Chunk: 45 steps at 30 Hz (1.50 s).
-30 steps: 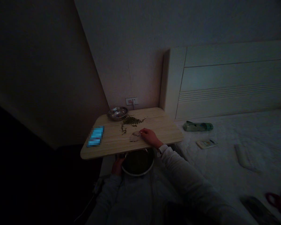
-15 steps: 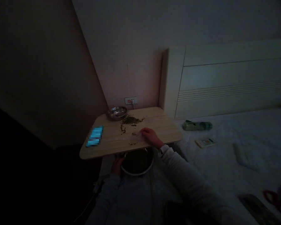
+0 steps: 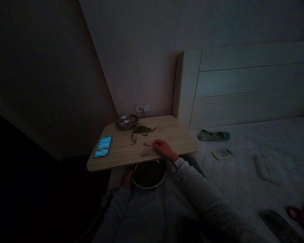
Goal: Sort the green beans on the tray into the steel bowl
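Note:
My right hand (image 3: 165, 150) is over the front right of a small wooden table (image 3: 121, 153), its fingers pinched on a thin see-through sheet, perhaps plastic, too faint to name surely. Beside the fingertips lie a few dark green bits, like small beans or grains. A larger pile of green grains (image 3: 142, 129) is spread farther back. Below the table's front edge, my left hand (image 3: 127, 179) grips the rim of a metal bowl (image 3: 149, 186) on my lap. Its contents are dark and hard to make out.
A shiny metal bowl (image 3: 127, 122) stands at the table's back left, and a lit phone (image 3: 103, 146) lies at its left. On the bed to the right are a green bottle-like item (image 3: 214, 135), a white handheld device (image 3: 223, 154) and red-handled scissors (image 3: 300, 214).
My right hand has shifted slightly right and down, with the see-through sheet now over the front bits. My left hand stays at the bowl.

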Motion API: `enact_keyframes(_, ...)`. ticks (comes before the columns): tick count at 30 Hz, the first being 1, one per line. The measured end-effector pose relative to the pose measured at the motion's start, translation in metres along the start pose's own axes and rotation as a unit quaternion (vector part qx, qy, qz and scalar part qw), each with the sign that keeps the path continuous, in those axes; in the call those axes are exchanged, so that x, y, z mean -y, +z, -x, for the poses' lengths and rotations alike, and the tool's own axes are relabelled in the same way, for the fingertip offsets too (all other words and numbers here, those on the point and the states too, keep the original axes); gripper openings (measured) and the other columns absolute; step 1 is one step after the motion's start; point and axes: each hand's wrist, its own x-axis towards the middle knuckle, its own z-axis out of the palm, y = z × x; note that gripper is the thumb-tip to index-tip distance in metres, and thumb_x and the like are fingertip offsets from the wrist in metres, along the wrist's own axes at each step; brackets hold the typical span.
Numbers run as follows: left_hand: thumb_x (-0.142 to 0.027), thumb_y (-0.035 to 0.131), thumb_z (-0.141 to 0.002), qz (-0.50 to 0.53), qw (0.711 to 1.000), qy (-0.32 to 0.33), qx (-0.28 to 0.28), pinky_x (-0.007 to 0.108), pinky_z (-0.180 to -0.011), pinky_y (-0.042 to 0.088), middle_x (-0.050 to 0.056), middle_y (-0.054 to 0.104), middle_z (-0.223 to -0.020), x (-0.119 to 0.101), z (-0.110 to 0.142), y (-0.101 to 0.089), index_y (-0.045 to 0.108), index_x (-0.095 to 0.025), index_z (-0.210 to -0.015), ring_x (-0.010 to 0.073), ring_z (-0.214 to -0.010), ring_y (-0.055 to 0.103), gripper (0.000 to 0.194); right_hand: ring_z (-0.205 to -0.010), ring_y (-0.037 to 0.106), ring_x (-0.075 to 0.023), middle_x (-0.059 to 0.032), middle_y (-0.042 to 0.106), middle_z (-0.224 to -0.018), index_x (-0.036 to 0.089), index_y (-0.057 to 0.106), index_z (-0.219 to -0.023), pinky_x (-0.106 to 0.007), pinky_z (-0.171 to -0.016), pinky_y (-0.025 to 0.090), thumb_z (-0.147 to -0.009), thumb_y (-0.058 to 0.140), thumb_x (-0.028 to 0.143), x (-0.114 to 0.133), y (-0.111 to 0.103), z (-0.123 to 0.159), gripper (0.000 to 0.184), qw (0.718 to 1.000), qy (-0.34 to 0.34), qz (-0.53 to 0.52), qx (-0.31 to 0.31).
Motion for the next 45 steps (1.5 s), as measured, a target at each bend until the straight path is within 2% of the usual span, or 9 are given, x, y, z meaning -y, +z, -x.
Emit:
enact_keyframes(4, -0.023, 0.063, -0.052, 0.011, 1.000, -0.002, -0.004, 0.042, -0.099, 0.036, 0.006, 0.072, -0.081, 0.005, -0.003, 0.001, 0.066, -0.023, -0.054, 0.0295, -0.105, 0.058, 0.004, -0.070, 0.054, -0.0134, -0.0017, 0.064, -0.073, 0.015, 0.064, -0.074, -0.024, -0.067, 0.040, -0.073, 0.050, 0.018, 0.004, -0.001, 0.001, 0.014, 0.999, 0.003, 0.020, -0.025)
enact_keyframes(11, -0.028, 0.063, -0.053, 0.030, 1.000, -0.010, 0.002, 0.042, -0.097, 0.038, 0.007, 0.072, -0.086, 0.009, -0.003, 0.002, 0.068, -0.021, -0.061, 0.0298, -0.106, 0.058, 0.012, -0.073, 0.055, -0.0141, -0.0029, 0.065, -0.077, 0.015, 0.064, -0.076, -0.024, -0.070, 0.041, -0.074, 0.051, 0.014, 0.004, -0.001, 0.001, 0.014, 0.998, 0.020, 0.029, -0.049)
enact_keyframes(19, -0.023, 0.061, -0.052, -0.001, 1.000, -0.002, 0.003, 0.042, -0.098, 0.038, 0.006, 0.071, -0.077, 0.004, -0.001, 0.000, 0.066, -0.023, -0.054, 0.0305, -0.103, 0.059, 0.006, -0.074, 0.056, -0.0136, -0.0014, 0.065, -0.077, 0.016, 0.065, -0.079, -0.024, -0.072, 0.042, -0.073, 0.051, 0.013, 0.002, -0.001, 0.000, 0.015, 1.000, 0.002, 0.013, -0.028)
enact_keyframes(26, -0.023, 0.060, -0.054, 0.019, 0.999, -0.021, -0.016, 0.040, -0.096, 0.040, 0.006, 0.071, -0.079, -0.001, 0.002, 0.004, 0.067, -0.023, -0.056, 0.0296, -0.103, 0.059, 0.007, -0.075, 0.056, -0.0147, -0.0020, 0.066, -0.078, 0.016, 0.066, -0.079, -0.025, -0.072, 0.042, -0.073, 0.051, 0.013, 0.004, -0.002, 0.000, 0.016, 1.000, 0.003, 0.030, -0.010)
enact_keyframes(34, -0.026, 0.063, -0.052, 0.003, 1.000, -0.004, 0.007, 0.041, -0.100, 0.035, 0.008, 0.072, -0.090, 0.003, -0.002, -0.001, 0.067, -0.022, -0.056, 0.0314, -0.110, 0.055, 0.007, -0.072, 0.056, -0.0136, -0.0016, 0.065, -0.074, 0.016, 0.065, -0.076, -0.023, -0.067, 0.041, -0.074, 0.051, 0.016, 0.003, -0.003, 0.000, 0.014, 1.000, -0.002, 0.010, 0.001)
enact_keyframes(38, -0.024, 0.063, -0.050, -0.004, 1.000, 0.009, 0.008, 0.042, -0.101, 0.034, 0.009, 0.072, -0.088, 0.004, -0.003, 0.000, 0.063, -0.024, -0.051, 0.0322, -0.112, 0.054, 0.001, -0.070, 0.055, -0.0127, -0.0004, 0.065, -0.072, 0.016, 0.065, -0.075, -0.022, -0.065, 0.040, -0.075, 0.052, 0.018, 0.003, -0.002, 0.000, 0.013, 1.000, 0.005, 0.016, 0.001)
enact_keyframes(45, -0.025, 0.062, -0.050, 0.009, 1.000, 0.013, 0.015, 0.041, -0.095, 0.040, 0.006, 0.072, -0.082, -0.001, 0.002, 0.002, 0.065, -0.024, -0.052, 0.0302, -0.101, 0.059, 0.004, -0.070, 0.054, -0.0127, -0.0003, 0.064, -0.071, 0.016, 0.064, -0.072, -0.022, -0.065, 0.039, -0.074, 0.051, 0.016, 0.006, -0.003, 0.000, 0.013, 1.000, 0.013, 0.023, 0.008)
